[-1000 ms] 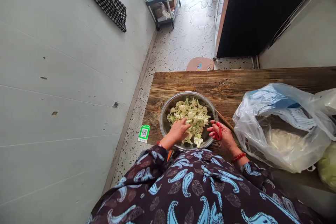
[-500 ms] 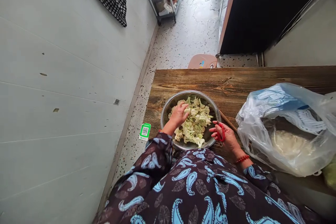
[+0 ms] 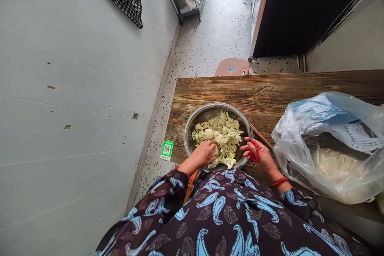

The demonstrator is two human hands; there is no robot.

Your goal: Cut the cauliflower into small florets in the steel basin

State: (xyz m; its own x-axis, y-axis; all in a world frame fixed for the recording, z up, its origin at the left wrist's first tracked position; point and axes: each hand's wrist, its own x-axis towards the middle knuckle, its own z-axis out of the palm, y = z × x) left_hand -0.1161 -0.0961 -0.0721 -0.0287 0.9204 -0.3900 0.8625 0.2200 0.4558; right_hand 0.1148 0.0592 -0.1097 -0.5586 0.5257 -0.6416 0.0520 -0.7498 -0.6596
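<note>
A steel bowl (image 3: 188,125) on the wooden table holds many cut cauliflower florets (image 3: 223,139). My left hand (image 3: 204,153) is down in its near left part, fingers curled and closed at a floret by the fingertips; part of that grip is hidden. Over the bowl's right rim, my right hand (image 3: 264,158) holds scissors (image 3: 255,151) by their red handles, with fingers through and around the loops. The blades point away from me along the rim and show only faintly.
An open clear plastic bag (image 3: 288,148) with pale contents stands on the table (image 3: 225,88) at the right. Thin brown sticks (image 3: 261,136) lie between bag and bowl. A green QR card (image 3: 167,150) is at the left edge; a pink stool (image 3: 232,67) stands beyond the table.
My left hand has lowered toward me, from above the florets to the near left part of the bowl, and its fingers have closed. My right hand keeps the scissors at the rim.
</note>
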